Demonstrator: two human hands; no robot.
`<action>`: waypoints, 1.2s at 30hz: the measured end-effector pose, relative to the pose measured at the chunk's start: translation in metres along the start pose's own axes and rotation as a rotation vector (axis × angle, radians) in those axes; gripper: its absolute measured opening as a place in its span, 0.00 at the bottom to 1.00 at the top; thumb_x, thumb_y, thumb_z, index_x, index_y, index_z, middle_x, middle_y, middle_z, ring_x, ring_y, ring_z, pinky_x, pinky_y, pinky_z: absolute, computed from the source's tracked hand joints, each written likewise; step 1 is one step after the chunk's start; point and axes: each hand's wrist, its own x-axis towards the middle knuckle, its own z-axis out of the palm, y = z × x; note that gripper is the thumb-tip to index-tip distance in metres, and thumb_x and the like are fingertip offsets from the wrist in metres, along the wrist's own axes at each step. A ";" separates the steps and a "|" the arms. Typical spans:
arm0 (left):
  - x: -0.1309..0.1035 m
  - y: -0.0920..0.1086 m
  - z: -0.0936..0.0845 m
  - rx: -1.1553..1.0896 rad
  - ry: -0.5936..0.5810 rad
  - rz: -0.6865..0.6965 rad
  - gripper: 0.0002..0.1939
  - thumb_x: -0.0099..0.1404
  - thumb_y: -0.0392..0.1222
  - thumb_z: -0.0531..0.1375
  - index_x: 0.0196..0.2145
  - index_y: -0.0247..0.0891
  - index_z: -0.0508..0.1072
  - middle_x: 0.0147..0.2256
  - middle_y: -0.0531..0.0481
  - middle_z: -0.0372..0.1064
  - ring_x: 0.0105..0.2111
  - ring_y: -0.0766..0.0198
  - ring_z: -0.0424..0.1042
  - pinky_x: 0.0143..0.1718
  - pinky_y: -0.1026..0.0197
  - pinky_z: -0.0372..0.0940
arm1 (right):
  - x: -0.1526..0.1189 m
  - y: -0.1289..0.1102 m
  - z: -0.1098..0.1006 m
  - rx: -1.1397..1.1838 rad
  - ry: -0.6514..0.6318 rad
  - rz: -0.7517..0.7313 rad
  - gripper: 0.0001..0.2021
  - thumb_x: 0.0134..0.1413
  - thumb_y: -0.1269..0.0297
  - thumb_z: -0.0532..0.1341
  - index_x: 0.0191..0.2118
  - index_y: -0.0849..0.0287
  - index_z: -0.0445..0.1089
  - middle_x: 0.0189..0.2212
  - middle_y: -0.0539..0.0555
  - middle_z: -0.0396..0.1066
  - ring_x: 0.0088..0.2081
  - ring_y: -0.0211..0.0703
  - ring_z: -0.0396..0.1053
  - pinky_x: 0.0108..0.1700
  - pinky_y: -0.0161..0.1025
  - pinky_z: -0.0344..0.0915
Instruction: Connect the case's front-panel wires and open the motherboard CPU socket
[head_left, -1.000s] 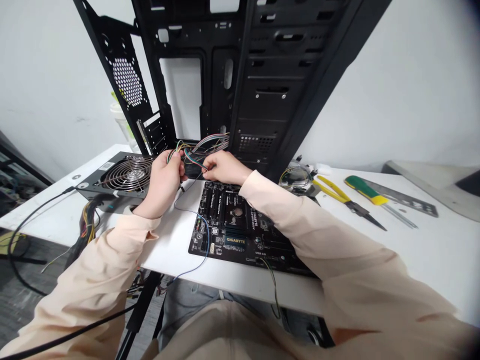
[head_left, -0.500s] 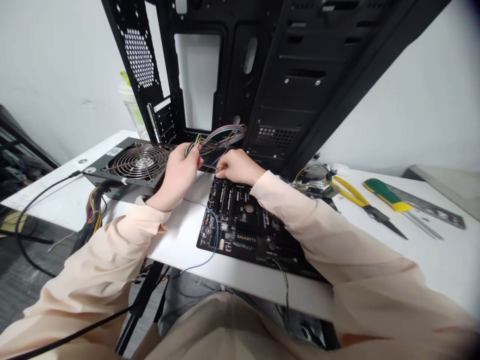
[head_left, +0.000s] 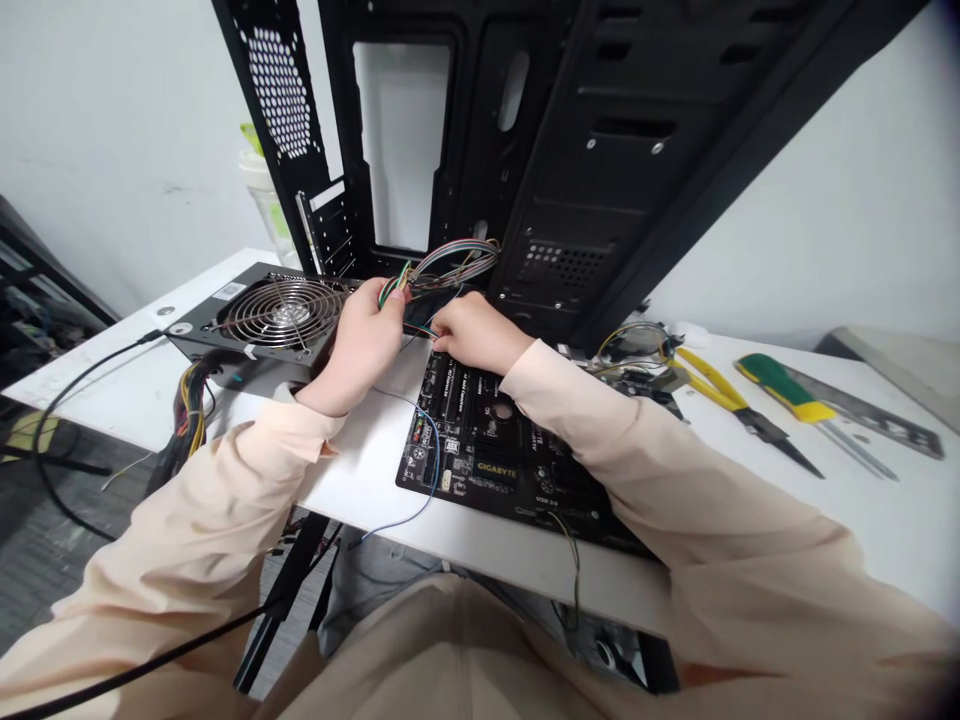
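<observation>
Looking from near to far: beige sleeves (head_left: 187, 540) filled the lower left and lower right, with a dark cable (head_left: 157, 656) slanting across the lower left corner. Just beyond, a blue wire (head_left: 409, 516) curved over the front edge of the white table (head_left: 330, 465). Board (head_left: 469, 485) lay flat at lower centre, partly under the right sleeve. Above its far edge, mid-frame, the right hand (head_left: 480, 332) had thumb and fingertips pinched on a thin strand (head_left: 420, 329); whether they touched the board, could not tell. Left hand (head_left: 367, 335), beside it, was closed around a bundle of coloured wires (head_left: 465, 250) that looped out toward upper centre. Change noted: a second earlier the left fingers were looser and the strand bowed from higher up; now it ran lower and straighter, so my reading was a firmer hold at both ends. Power supply (head_left: 289, 315) sat left of centre, pliers (head_left: 750, 410) and a green-and-yellow screwdriver (head_left: 780, 385) at right. Farther off, the black case (head_left: 622, 180) rose through upper centre, with a bottle (head_left: 262, 185) behind its left side.
</observation>
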 end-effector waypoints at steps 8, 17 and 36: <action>-0.001 0.000 0.001 0.026 -0.022 0.006 0.06 0.66 0.35 0.53 0.33 0.35 0.69 0.34 0.47 0.71 0.35 0.62 0.69 0.35 0.63 0.63 | -0.003 -0.013 -0.003 -0.137 -0.025 0.032 0.09 0.51 0.75 0.60 0.37 0.65 0.76 0.33 0.63 0.74 0.35 0.49 0.71 0.37 0.40 0.62; -0.004 0.007 -0.001 0.063 -0.033 0.027 0.08 0.66 0.33 0.53 0.29 0.35 0.68 0.28 0.50 0.68 0.33 0.63 0.68 0.35 0.63 0.61 | -0.003 -0.017 -0.003 -0.173 -0.007 0.051 0.10 0.50 0.77 0.57 0.37 0.67 0.76 0.33 0.65 0.73 0.35 0.52 0.71 0.37 0.42 0.62; -0.003 0.003 -0.001 0.084 -0.053 0.074 0.07 0.66 0.33 0.52 0.30 0.35 0.68 0.31 0.49 0.69 0.36 0.62 0.68 0.37 0.63 0.61 | -0.001 -0.003 -0.001 -0.008 -0.024 0.019 0.05 0.50 0.71 0.64 0.28 0.65 0.77 0.24 0.53 0.72 0.28 0.36 0.65 0.35 0.35 0.57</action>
